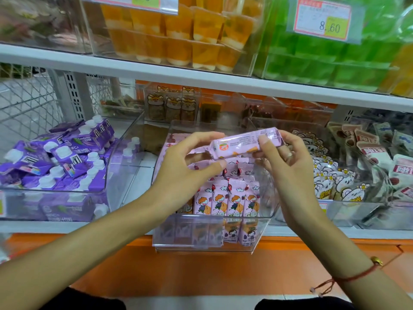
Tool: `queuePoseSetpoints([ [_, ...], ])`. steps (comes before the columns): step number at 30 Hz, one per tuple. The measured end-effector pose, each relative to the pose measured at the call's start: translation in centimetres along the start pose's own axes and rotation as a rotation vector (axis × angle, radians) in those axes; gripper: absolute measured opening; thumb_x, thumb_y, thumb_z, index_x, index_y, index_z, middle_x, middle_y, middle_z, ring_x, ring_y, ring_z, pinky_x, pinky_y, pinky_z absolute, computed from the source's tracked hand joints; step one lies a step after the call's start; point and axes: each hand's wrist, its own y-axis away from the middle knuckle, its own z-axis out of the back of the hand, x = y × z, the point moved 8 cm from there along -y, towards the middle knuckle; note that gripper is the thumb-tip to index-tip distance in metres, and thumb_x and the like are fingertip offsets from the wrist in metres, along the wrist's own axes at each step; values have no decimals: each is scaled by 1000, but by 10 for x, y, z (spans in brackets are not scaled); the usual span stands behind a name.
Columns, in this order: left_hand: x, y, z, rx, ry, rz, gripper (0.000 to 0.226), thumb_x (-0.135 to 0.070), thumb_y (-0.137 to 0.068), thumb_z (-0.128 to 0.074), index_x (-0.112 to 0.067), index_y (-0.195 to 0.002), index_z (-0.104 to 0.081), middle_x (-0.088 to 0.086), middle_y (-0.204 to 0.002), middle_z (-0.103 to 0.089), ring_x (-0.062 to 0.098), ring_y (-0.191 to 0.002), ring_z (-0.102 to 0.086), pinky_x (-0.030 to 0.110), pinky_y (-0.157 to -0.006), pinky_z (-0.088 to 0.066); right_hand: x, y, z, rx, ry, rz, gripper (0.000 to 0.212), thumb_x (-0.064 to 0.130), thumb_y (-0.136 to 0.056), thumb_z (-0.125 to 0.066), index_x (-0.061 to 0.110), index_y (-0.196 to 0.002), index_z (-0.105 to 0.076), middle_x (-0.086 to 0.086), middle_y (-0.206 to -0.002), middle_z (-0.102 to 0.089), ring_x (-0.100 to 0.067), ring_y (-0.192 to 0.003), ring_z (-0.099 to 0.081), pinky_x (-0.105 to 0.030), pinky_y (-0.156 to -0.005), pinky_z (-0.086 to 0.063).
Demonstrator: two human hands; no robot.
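Head view, pink packet [243, 143]: held level above the clear bin [261, 222], just over its upright pink packs [225, 202].
Right hand [288, 166]: thumb and fingers pinch the packet's right end.
Left hand [190, 166]: fingers loosely curled at the packet's left end, contact unclear.
Left bin: purple cartons [60, 159].

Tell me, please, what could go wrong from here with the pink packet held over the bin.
1. The right hand and left hand pinch the pink packet only at its ends, so it may slip and drop.
2. The clear bin seems to overhang the shelf edge; pressing down on it might tip it.
3. Pushing the packet in could topple the upright packets.
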Motion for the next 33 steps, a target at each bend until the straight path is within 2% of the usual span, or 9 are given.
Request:
queuePoseSetpoints([
  [5,3,-5,9,-33,65,15,37,-11,-83,-71,-32,-112,-66,-17,-106,-68,6,-97,-68,20,-75,-55,-6,-4,5,-5,99,-22,31,28,-86,-66,10,-111,-59,-2,-97,-70,-5,-86,-67,-12,-74,-51],
  [8,1,-11,23,-114,72,0,35,-15,-81,-72,-35,-110,-67,-19,-101,-70,1,-93,-67,18,-72,-55,0,-11,22,-77,301,71,20,23,-88,-66,13,-105,-61,7,-94,-63,7,-78,-55,-4,-71,-42],
  [10,3,-16,30,-161,71,3,34,-17,-81,-73,-34,-110,-66,-20,-98,-70,4,-91,-68,18,-70,-55,-2,-14,22,-14,489,68,19,19,-90,-64,18,-106,-54,15,-95,-56,12,-76,-52,-5,-69,-40],
  [13,7,-27,24,-159,-47,2,33,-19,-81,-74,-33,-110,-66,-9,-110,-67,11,-99,-66,25,-80,-57,-21,-12,13,206,809,8,34,16,-92,-59,16,-123,-45,9,-107,-52,-4,-91,-55,-22,-80,-42],
  [15,9,-37,15,-156,-127,-21,32,-18,-80,-75,-31,-107,-66,-11,-107,-65,2,-95,-62,20,-81,-55,-29,-8,10,280,900,-25,37,17,-95,-53,14,-130,-43,4,-107,-54,-13,-85,-60,-30,-76,-45],
  [18,12,-52,3,-139,-325,-53,32,-20,-79,-76,-26,-109,-66,-8,-109,-66,5,-102,-59,28,-88,-51,-30,-4,12,315,908,-10,34,16,-96,-49,17,-129,-46,7,-100,-58,-5,-73,-59,-32,-66,-45],
  [25,9,-77,-26,116,-824,-123,40,-35,-75,-78,-29,-113,-66,-5,-117,-65,8,-93,-60,31,-81,-51,-32,1,19,359,875,16,43,17,-92,-55,24,-133,-44,10,-103,-59,-12,-78,-61,-43,-76,-52],
  [28,-2,-94,-32,153,-868,-124,49,-43,-74,-78,-30,-118,-63,-6,-113,-68,9,-87,-65,33,-82,-54,-36,1,23,383,859,14,47,23,-91,-58,28,-136,-42,20,-100,-55,-2,-74,-58,-38,-72,-52],
  [33,15,-122,-48,116,-935,-52,46,-46,-78,-74,-21,-113,-58,-1,-98,-69,18,-88,-66,36,-81,-55,-35,2,25,397,831,33,44,37,-94,-52,30,-137,-41,21,-100,-55,5,-73,-58,-20,-59,-42],
])
